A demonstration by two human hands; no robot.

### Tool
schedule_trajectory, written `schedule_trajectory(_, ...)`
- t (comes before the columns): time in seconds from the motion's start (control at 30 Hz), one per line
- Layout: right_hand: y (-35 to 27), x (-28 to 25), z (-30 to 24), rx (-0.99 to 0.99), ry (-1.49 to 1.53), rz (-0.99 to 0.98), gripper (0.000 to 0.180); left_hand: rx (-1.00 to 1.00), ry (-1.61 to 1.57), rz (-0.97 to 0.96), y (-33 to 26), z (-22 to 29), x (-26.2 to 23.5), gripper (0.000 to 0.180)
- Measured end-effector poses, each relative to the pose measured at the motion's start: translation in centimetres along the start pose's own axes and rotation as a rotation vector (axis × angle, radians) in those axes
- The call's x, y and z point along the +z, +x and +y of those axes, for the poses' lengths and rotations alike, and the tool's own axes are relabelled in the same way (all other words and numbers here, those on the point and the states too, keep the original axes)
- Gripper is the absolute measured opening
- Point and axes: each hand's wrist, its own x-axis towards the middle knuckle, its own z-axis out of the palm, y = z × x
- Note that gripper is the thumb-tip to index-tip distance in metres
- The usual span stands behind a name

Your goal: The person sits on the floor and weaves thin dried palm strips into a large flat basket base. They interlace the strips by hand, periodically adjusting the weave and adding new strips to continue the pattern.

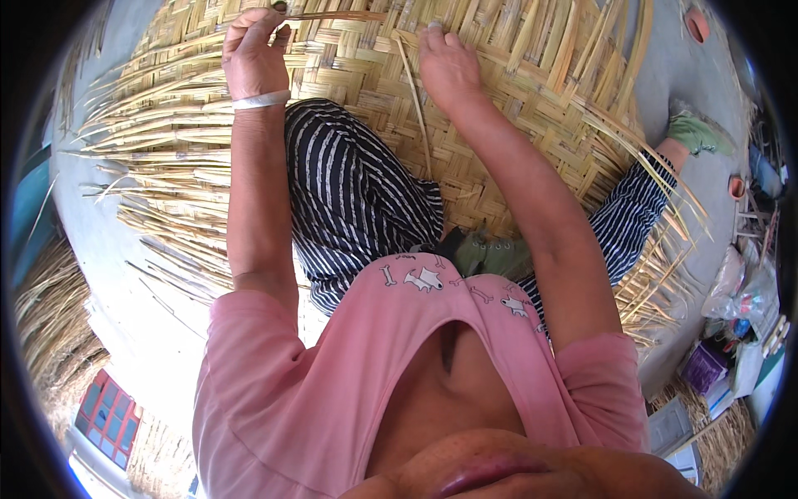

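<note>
Left hand (pixel 253 54) pinches a thin split strip (pixel 332 15) at the far edge of the woven mat (pixel 515 100); right hand (pixel 449 66) lies flat, holding nothing. I'd guess the strip's light, springy and splintery, so take it near the weave.

Both bare forearms stretch forward. The left hand (pixel 253 54), a white band at its wrist, pinches its fingertips together. The right hand (pixel 449 66) lies palm-down, fingers extended flat.

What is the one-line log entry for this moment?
left hand: pinching strip | right hand: flat on woven mat
</note>
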Motion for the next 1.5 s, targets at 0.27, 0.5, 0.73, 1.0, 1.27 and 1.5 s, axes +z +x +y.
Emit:
schedule_trajectory(0.27,-0.4,2.2,-0.5,0.025,-0.106,0.070,0.046,-0.278,0.173,-0.244,-2.4,1.1,3.4,0.030)
schedule_trajectory(0.5,0.3,1.7,-0.3,0.003,-0.060,0.031,0.051,-0.080,-0.405,-0.055,-0.6,7.4,0.7,0.028)
schedule_trajectory(0.73,0.1,0.6,0.0,0.027,-0.014,-0.049,0.050,-0.143,-0.098,0.150,-0.6,8.7,-6.8,0.026)
schedule_trajectory(1.0,-2.7,-1.1,1.0,-0.049,0.122,-0.043,0.049,-0.493,-0.084,0.197,-3.3,3.9,-7.4,0.048)
schedule_trajectory(1.27,-9.9,1.2,4.6,-0.123,0.134,0.205,0.047,-0.279,0.624,-0.100,-5.2,0.9,-0.2,0.024)
schedule_trajectory(1.5,-10.4,1.3,5.3,-0.111,0.210,0.317,0.044,-0.201,0.853,-0.415,-1.8,-2.7,5.0,0.032)
